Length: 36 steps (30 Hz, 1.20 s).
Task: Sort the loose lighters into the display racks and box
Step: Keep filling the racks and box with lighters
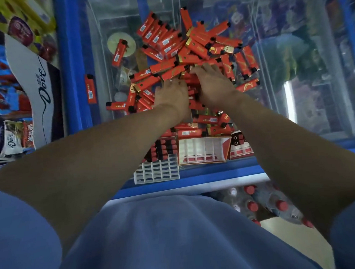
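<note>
Head view | left hand (pixel 171 97) and right hand (pixel 213 83) lie flat, fingers spread, on red lighter pile (pixel 189 49) mid-surface, likely gathering it | white grid rack (pixel 156 173), red box (pixel 203 151) near edge, within reach

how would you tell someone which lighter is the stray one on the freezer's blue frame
Start at the glass-topped freezer with the big pile of red lighters. Move to its left blue frame bar, beside the Dove display card. The lone lighter lies there upright, black cap up, barcode low, the only one resting on blue frame, not glass.
</note>
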### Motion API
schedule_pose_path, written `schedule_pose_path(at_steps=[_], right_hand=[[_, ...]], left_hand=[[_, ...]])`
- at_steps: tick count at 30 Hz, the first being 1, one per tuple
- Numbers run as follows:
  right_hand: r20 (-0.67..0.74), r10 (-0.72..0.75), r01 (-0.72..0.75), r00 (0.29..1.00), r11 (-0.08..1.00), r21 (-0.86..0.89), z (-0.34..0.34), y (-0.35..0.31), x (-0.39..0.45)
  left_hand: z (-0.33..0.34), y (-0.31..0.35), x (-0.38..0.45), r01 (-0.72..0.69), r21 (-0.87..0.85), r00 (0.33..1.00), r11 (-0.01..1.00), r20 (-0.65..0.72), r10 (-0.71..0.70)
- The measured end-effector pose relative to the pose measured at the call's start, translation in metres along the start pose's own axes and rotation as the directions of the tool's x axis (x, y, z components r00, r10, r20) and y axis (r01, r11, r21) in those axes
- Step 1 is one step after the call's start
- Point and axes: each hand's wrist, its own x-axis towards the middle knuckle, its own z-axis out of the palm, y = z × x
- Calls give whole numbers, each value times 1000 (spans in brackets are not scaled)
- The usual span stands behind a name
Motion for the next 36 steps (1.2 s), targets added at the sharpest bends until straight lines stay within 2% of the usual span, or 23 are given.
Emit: schedule_pose_path(at_steps=[5,9,15,17,20,24,27,30,36], right_hand=[[38,77,-83,996,971,223,-5,-2,2],[-24,164,-144,986,922,359,-7,1,-2],[-11,169,-152,986,912,382,-11,5,-10],[-42,203,-166,978,888,429,-11,8,-13],[-89,294,-198,952,808,555,-12,9,-21],[-85,338,-212,937,747,630,-9,6,-35],[-112,347,-191,931,725,662,-7,1,-44],[-129,331,-153,935,702,695,-10,-6,-58],[-249,235,13,940,704,710,-25,-24,-106]], left_hand=[[-11,-3,9,187,-191,979,964,118,-166],[-13,-10,5,137,-232,990,963,69,-124],[-16,-28,-4,112,-454,994,884,38,-106],[-17,-33,-8,121,-576,990,808,17,-137],[-19,-43,-12,115,-765,980,634,-19,-200],[-20,-57,-16,182,-906,939,383,45,-340],[-22,-65,-24,143,-965,929,222,53,-366],[-30,-70,-41,57,-993,920,105,11,-393],[-33,-71,-86,-57,-994,958,-96,-27,-285]])
